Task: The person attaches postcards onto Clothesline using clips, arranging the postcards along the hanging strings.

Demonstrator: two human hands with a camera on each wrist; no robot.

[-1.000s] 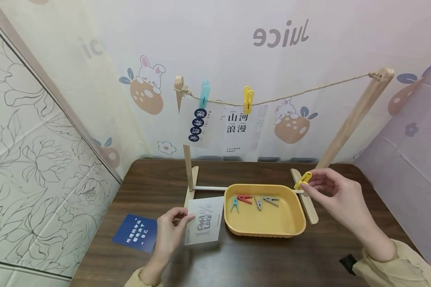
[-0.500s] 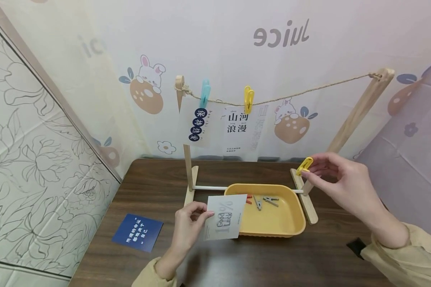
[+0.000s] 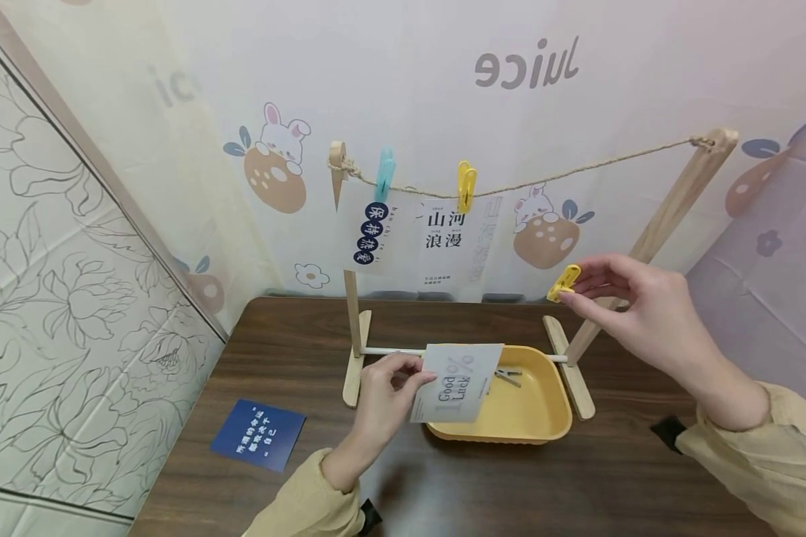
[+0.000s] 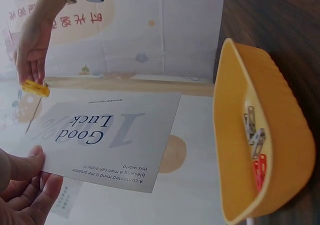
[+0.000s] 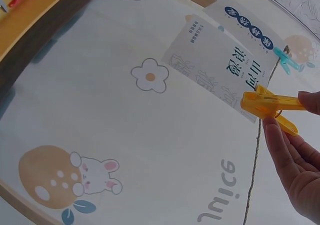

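Note:
My left hand (image 3: 391, 391) pinches a white "Good Luck" card (image 3: 458, 384) by its left edge, between thumb and fingers. In the head view the card overlaps the yellow basin (image 3: 530, 429) and hides part of the clothespins in it. My right hand (image 3: 645, 313) holds a yellow clothespin (image 3: 564, 283) between thumb and fingers, in front of the right wooden post. On the twine (image 3: 598, 165) hang two white cards, one (image 3: 369, 235) under a teal clothespin (image 3: 385, 175), the other (image 3: 446, 250) under another yellow clothespin (image 3: 466, 186). The right stretch of twine carries no card.
A blue card (image 3: 258, 435) lies on the dark wooden table (image 3: 510, 485) at the left. The wooden stand's right post (image 3: 672, 209) leans up beside my right hand. In the basin are grey clothespins (image 4: 253, 127) and a red clothespin (image 4: 260, 170). A printed curtain hangs behind.
My left hand has carried the "Good Luck" card right and upward, from beside the basin to over it. My right hand has risen with the yellow clothespin.

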